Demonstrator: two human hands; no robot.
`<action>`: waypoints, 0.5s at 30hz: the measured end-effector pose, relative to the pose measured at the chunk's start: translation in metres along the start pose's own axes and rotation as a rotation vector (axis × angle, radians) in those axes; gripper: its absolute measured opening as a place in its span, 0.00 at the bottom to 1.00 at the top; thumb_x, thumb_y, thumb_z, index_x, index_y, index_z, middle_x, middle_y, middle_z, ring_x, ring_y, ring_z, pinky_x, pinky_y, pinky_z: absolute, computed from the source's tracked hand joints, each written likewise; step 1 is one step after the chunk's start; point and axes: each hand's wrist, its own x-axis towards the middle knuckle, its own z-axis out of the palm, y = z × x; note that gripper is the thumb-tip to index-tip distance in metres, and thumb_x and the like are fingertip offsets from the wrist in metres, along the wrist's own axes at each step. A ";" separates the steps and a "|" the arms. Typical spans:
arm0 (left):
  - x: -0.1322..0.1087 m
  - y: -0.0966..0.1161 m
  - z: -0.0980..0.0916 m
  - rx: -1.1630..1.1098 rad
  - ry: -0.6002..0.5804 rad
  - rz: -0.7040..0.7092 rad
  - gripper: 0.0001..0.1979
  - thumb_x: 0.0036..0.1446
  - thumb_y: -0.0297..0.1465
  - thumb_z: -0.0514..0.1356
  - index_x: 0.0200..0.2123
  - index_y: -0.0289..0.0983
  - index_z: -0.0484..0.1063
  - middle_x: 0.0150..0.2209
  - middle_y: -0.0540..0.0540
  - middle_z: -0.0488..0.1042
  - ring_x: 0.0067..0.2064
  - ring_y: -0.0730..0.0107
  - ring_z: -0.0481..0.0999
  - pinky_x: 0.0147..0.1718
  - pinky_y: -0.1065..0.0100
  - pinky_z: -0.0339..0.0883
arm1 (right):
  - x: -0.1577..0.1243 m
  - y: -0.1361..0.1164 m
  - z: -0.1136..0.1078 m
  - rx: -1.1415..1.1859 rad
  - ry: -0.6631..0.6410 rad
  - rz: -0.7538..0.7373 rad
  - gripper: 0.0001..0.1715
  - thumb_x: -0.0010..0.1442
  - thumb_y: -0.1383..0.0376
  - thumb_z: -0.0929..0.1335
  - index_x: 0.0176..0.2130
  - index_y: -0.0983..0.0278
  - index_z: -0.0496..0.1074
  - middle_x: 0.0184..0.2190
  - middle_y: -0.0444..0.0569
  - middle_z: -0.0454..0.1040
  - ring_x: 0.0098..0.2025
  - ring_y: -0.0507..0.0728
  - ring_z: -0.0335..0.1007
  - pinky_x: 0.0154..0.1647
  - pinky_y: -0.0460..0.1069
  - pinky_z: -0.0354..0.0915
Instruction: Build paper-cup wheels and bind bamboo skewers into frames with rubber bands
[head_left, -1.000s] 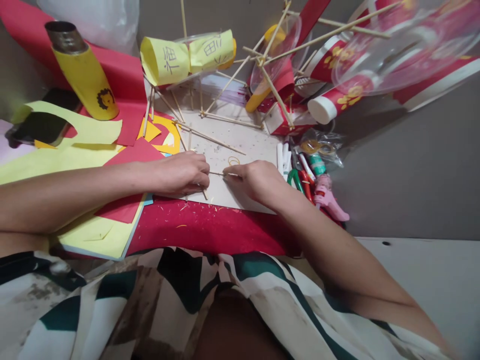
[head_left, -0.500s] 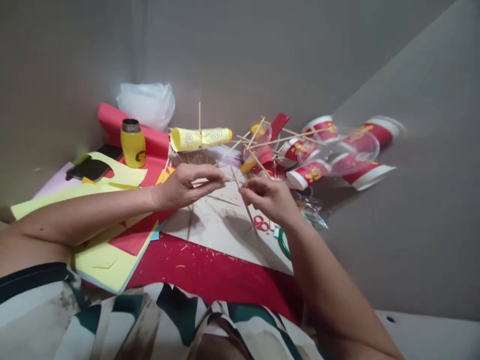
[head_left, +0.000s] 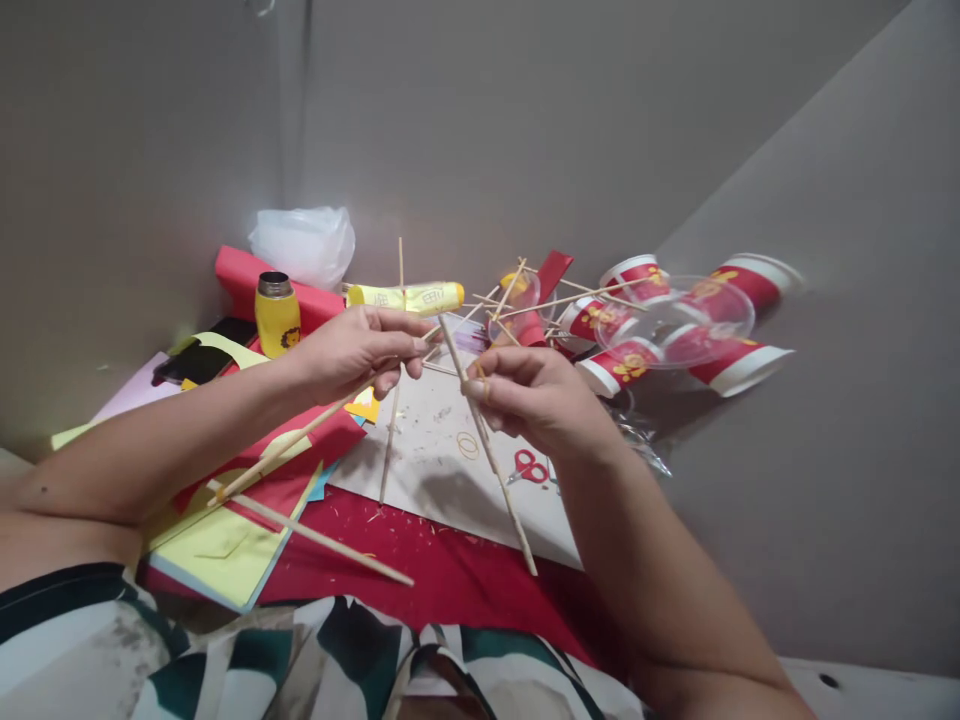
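My left hand (head_left: 367, 350) is closed around a long thin wooden stick (head_left: 300, 432) that slants down to the left. Near its lower end that stick crosses another wooden stick (head_left: 322, 542), with an orange band at the crossing. My right hand (head_left: 536, 398) pinches a third wooden stick (head_left: 499, 485), which leans with its top close to my left fingertips. A thin yellowish rubber band (head_left: 481, 377) loops at my right fingers. Whether the sticks touch between my hands is hard to make out.
Red-handled scissors (head_left: 529, 466) and loose rubber bands (head_left: 467, 445) lie on the white sheet (head_left: 420, 470). Behind stand a yellow bottle (head_left: 277, 315), a yellow paper roll (head_left: 409, 297) and red paper cups (head_left: 628, 368) around a clear plastic lid. Coloured paper lies at left.
My left hand has turned, and the banded sticks now stick out at lower left. The stick in my right hand shows more fully. The camera view has shifted slightly.
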 end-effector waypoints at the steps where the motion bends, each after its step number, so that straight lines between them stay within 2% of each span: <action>1: 0.001 -0.005 0.000 -0.038 0.008 -0.032 0.08 0.54 0.21 0.67 0.38 0.31 0.77 0.22 0.49 0.76 0.14 0.82 0.65 0.13 0.77 0.54 | 0.004 0.006 0.000 0.014 -0.004 0.020 0.17 0.49 0.56 0.79 0.29 0.64 0.74 0.14 0.38 0.65 0.14 0.45 0.55 0.13 0.43 0.47; 5: 0.005 -0.015 0.000 -0.085 0.035 -0.104 0.05 0.55 0.18 0.64 0.34 0.31 0.75 0.20 0.48 0.75 0.12 0.82 0.63 0.12 0.78 0.51 | 0.014 0.026 -0.004 0.054 -0.014 0.079 0.16 0.48 0.58 0.79 0.28 0.65 0.75 0.13 0.38 0.65 0.14 0.44 0.55 0.13 0.41 0.47; 10: 0.010 -0.020 -0.005 -0.096 0.058 -0.134 0.05 0.58 0.17 0.61 0.34 0.31 0.76 0.20 0.47 0.75 0.13 0.82 0.63 0.12 0.79 0.52 | 0.020 0.040 -0.007 0.112 -0.013 0.143 0.17 0.45 0.58 0.80 0.28 0.66 0.75 0.14 0.39 0.65 0.14 0.44 0.55 0.13 0.41 0.46; 15: 0.013 -0.026 -0.009 -0.085 0.029 -0.111 0.06 0.63 0.23 0.62 0.33 0.31 0.77 0.19 0.49 0.74 0.13 0.83 0.63 0.12 0.80 0.52 | 0.023 0.047 -0.007 0.123 -0.021 0.158 0.18 0.44 0.58 0.80 0.27 0.66 0.74 0.13 0.38 0.65 0.14 0.44 0.55 0.13 0.41 0.46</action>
